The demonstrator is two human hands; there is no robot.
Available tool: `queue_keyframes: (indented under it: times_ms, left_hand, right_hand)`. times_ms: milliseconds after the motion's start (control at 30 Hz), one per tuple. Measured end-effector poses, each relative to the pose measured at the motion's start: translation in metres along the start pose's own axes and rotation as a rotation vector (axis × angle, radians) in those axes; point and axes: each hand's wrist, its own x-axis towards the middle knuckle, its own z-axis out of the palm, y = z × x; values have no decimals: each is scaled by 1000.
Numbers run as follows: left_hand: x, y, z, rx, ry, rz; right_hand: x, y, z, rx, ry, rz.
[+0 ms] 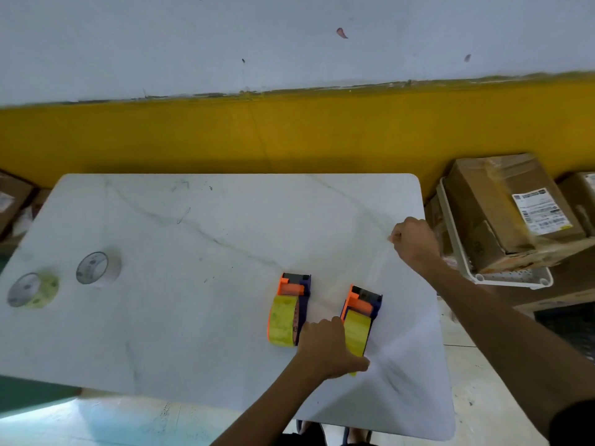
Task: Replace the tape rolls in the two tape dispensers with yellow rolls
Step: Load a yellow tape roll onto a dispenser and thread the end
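Tabletop (193, 220): white, marble-look slab with faint grey veins and rounded corners, smooth and slightly scuffed. Two tape dispensers lie on it side by side near the front right, well apart from the spare rolls.

Left dispenser (294, 289): orange and dark blue plastic, blocky head, loaded with a glossy yellow roll (283, 320) standing on edge in its cradle. Right dispenser (362, 300): same make and colours, angled slightly, carrying a second yellow roll (357, 329).

Spare rolls at the far left of the table: a pale, near-clear roll (98, 268) and, just beside it toward the edge, a faintly yellow-green roll (32, 289); both are round with grey cardboard cores, tipped so the cores face the camera.

Left hand (328, 349): fingers curled down over the near side of the right dispenser's roll, thumb stretched along the rear end, pressing the unit against the table. Clamped, not spread.

Right hand (413, 243): closed into a pinch, fingertips together on the end of a thin translucent strip of tape (376, 268) that runs back to the right dispenser's head. The strip is faint and its edges are hard to trace.

Off the table at right, taped cardboard boxes (508, 207) with a printed label sit in a white plastic basket (515, 278). Behind runs a yellow-and-white painted wall (289, 130).
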Motion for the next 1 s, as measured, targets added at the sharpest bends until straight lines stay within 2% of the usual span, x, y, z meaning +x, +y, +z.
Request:
queue_keyframes:
  times_ms: [267, 433, 567, 700, 833, 1000]
  left_hand:
    - [-10, 6, 12, -309, 49, -131]
    - [-13, -13, 13, -382, 158, -67]
    - [-13, -25, 10, -430, 193, 16]
    - [-18, -24, -9, -450, 229, 118]
    - [-19, -19, -28, -453, 267, 187]
    - [-21, -15, -60, -521, 302, 230]
  right_hand:
    - [-3, 10, 10, 109, -53, 81]
    - [-15, 27, 15, 138, -196, 163]
    - [-22, 33, 9, 195, -306, 145]
    - [-36, 33, -2, 527, -480, 174]
    - [-56, 20, -10, 836, -521, 230]
    - [-84, -1, -33, 1119, -649, 121]
